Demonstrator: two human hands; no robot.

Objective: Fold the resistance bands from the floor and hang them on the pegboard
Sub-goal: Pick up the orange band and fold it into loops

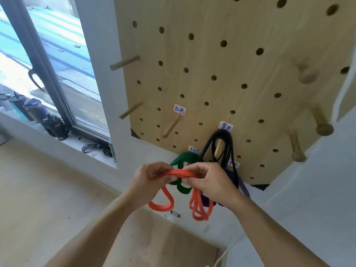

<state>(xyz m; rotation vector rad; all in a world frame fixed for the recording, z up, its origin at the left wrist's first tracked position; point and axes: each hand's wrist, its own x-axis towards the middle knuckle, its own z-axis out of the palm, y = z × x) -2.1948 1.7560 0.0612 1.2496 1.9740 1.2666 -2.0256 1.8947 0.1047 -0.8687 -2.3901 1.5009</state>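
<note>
I hold the orange band (180, 173) between both hands, just in front of the lower edge of the pegboard (221, 74). My left hand (149, 179) has its fingers curled round the band's left part, and my right hand (207, 181) pinches the right part with curled fingers; a flat stretch of band spans the gap between them, and loops hang below each hand. How many folds the loops make I cannot tell, since my hands cover where they meet.

Behind my hands, a green band (185, 158) hangs at the board's bottom edge; its peg is hidden. A black band (221, 143) hangs over a wooden peg (219, 149) under a white label (225, 126). A purple band (240, 185) shows past my right wrist, mostly covered. The labels by the green and purple bands are partly hidden and unreadable.

A bare peg (171, 127) sits under another handwritten label (179, 109). More pegs stick out at the left and right edges.

Left of the board a window (48, 64) rises over a sill (57, 139) with dark bottles (38, 112) and a tangled cable (92, 148). The floor (38, 199) is pale, the wall white.
</note>
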